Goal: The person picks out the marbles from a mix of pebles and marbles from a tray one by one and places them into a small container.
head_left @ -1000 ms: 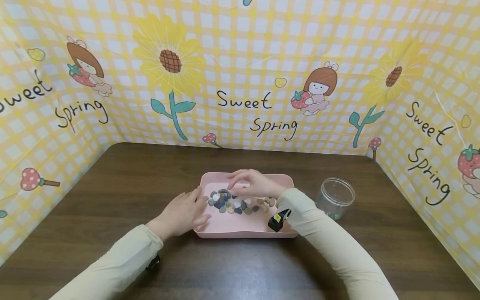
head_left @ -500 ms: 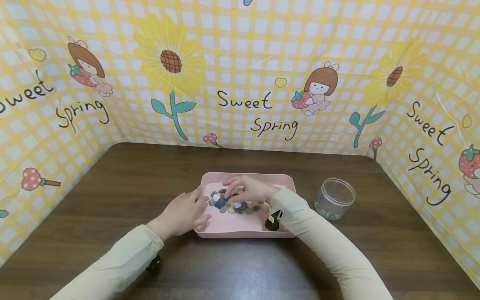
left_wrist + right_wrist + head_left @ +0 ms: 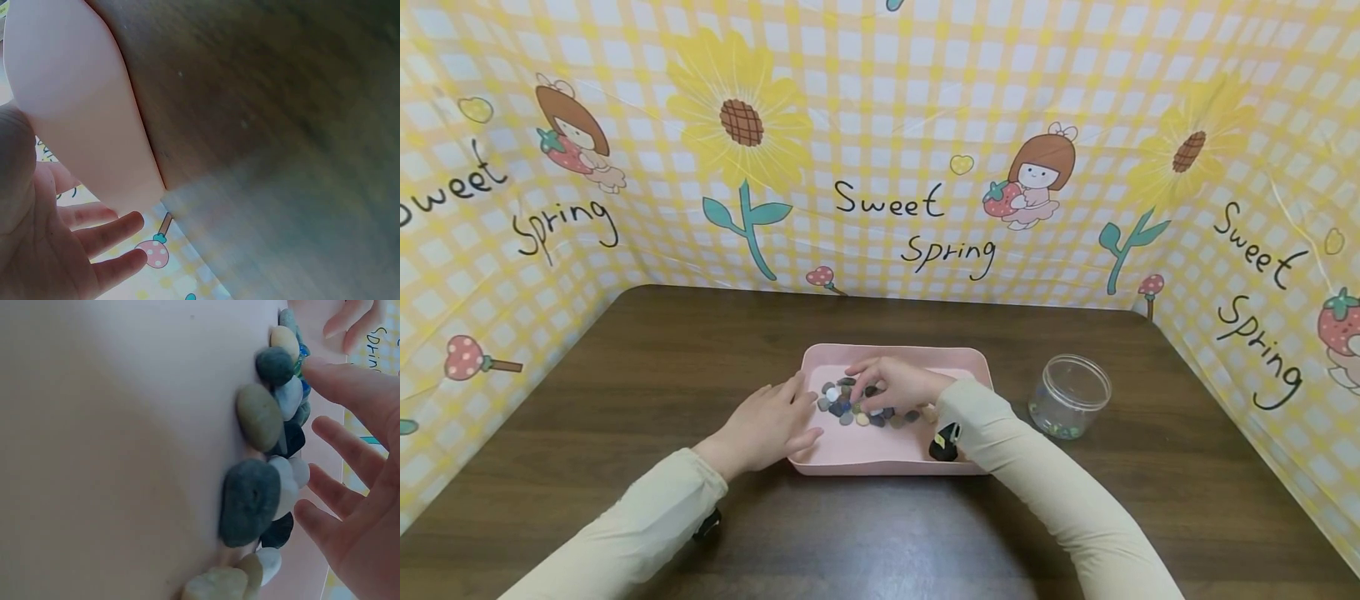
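Observation:
A pink tray (image 3: 887, 468) holds grey, black, white and tan pebbles (image 3: 835, 408), with a few shiny blue and green glass marbles among them. My left hand (image 3: 763, 425) rests at the tray's left rim, fingers spread and loosely extended. Over the pebbles is my right hand (image 3: 895, 383), reaching down with thumb and index finger low. In the right wrist view the thumb (image 3: 344, 384) points right at a green marble (image 3: 299, 364), beside a blue marble (image 3: 305, 387). The index finger is hidden there, and the other fingers hang apart above the stones.
To the right of the tray stands a clear open jar (image 3: 1075, 396) with green marbles (image 3: 1063, 432) at its bottom. The brown wooden table (image 3: 880, 542) is bordered by a yellow checked cloth (image 3: 880, 125) at the back and sides.
My right hand has moved left and down over the pebbles, and its thumb and index finger have drawn closer to the marbles. The left hand stays where it was.

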The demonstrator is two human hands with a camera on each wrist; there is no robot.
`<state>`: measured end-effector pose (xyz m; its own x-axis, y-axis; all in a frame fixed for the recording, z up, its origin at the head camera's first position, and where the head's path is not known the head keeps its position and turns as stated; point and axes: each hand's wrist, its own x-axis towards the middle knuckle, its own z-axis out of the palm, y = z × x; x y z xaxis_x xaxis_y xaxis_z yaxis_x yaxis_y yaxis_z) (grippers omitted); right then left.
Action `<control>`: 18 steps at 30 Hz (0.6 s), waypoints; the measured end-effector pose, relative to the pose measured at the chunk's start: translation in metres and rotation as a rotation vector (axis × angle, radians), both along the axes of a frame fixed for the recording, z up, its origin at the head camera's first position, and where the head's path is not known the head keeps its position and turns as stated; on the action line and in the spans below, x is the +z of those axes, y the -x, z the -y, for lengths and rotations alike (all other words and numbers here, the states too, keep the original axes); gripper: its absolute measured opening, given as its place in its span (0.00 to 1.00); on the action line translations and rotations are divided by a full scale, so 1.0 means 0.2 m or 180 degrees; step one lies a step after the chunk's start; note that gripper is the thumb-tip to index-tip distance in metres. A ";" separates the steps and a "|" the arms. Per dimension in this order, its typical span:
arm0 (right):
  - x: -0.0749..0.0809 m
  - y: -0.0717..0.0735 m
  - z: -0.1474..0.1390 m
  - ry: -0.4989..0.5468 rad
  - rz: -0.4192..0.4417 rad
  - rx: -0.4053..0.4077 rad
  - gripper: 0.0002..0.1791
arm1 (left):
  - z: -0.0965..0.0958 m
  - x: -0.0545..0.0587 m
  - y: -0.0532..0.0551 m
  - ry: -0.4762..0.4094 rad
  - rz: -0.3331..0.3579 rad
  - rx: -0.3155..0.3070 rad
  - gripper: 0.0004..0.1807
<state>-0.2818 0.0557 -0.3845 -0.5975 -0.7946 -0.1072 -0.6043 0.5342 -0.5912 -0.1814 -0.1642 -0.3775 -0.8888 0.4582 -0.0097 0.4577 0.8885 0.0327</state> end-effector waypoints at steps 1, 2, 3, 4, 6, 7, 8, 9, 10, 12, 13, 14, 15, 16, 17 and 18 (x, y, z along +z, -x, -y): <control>0.00 0.00 0.00 -0.0009 -0.0011 -0.0002 0.06 | 0.00 0.00 0.00 0.0004 -0.0015 -0.0011 0.31; -0.01 0.00 0.00 -0.0005 -0.0012 -0.0004 0.06 | 0.00 0.00 0.00 0.0004 -0.0026 -0.0018 0.31; -0.01 0.00 0.00 -0.0006 -0.0013 -0.0011 0.06 | 0.00 0.00 0.00 0.0006 -0.0029 -0.0018 0.31; -0.01 0.00 0.01 -0.0004 -0.0019 -0.0013 0.06 | 0.00 0.00 0.00 0.0007 -0.0035 -0.0018 0.31; -0.02 0.01 0.01 0.0001 -0.0024 -0.0017 0.06 | 0.00 0.00 0.00 0.0013 -0.0030 -0.0010 0.31; -0.02 0.01 0.01 0.0003 -0.0034 -0.0015 0.06 | 0.00 0.00 0.00 0.0015 -0.0029 -0.0007 0.31; -0.02 0.01 0.01 0.0001 -0.0039 -0.0024 0.06 | 0.00 0.00 0.00 0.0017 -0.0023 -0.0003 0.31; -0.02 0.01 0.01 -0.0005 -0.0047 -0.0031 0.05 | 0.00 0.00 0.00 0.0018 -0.0019 0.0000 0.31; -0.03 0.01 0.01 -0.0008 -0.0057 -0.0039 0.05 | 0.00 0.00 0.00 0.0020 -0.0027 -0.0005 0.31; -0.03 0.01 0.01 -0.0006 -0.0066 -0.0055 0.05 | 0.00 -0.01 0.01 0.0017 -0.0023 -0.0001 0.31; -0.03 0.01 0.01 -0.0011 -0.0071 -0.0061 0.04 | 0.00 -0.01 0.01 0.0017 -0.0029 -0.0005 0.31; -0.03 0.01 0.01 -0.0010 -0.0068 -0.0071 0.04 | 0.00 -0.01 0.01 0.0017 -0.0024 -0.0002 0.31; -0.03 0.01 0.01 -0.0017 -0.0072 -0.0076 0.04 | 0.00 -0.01 0.01 0.0014 -0.0023 -0.0002 0.31; -0.03 0.01 0.01 -0.0022 -0.0069 -0.0082 0.04 | 0.00 -0.01 0.01 0.0008 -0.0013 0.0005 0.31; -0.03 0.01 0.01 -0.0023 -0.0060 -0.0091 0.04 | 0.00 -0.01 0.00 0.0002 0.0004 0.0019 0.32; -0.02 0.01 0.01 -0.0031 -0.0059 -0.0101 0.04 | 0.00 -0.01 0.00 0.0000 0.0009 0.0018 0.32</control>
<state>-0.2834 0.0545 -0.3886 -0.6244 -0.7742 -0.1035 -0.5977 0.5589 -0.5748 -0.1821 -0.1651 -0.3801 -0.8913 0.4532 -0.0122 0.4526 0.8911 0.0339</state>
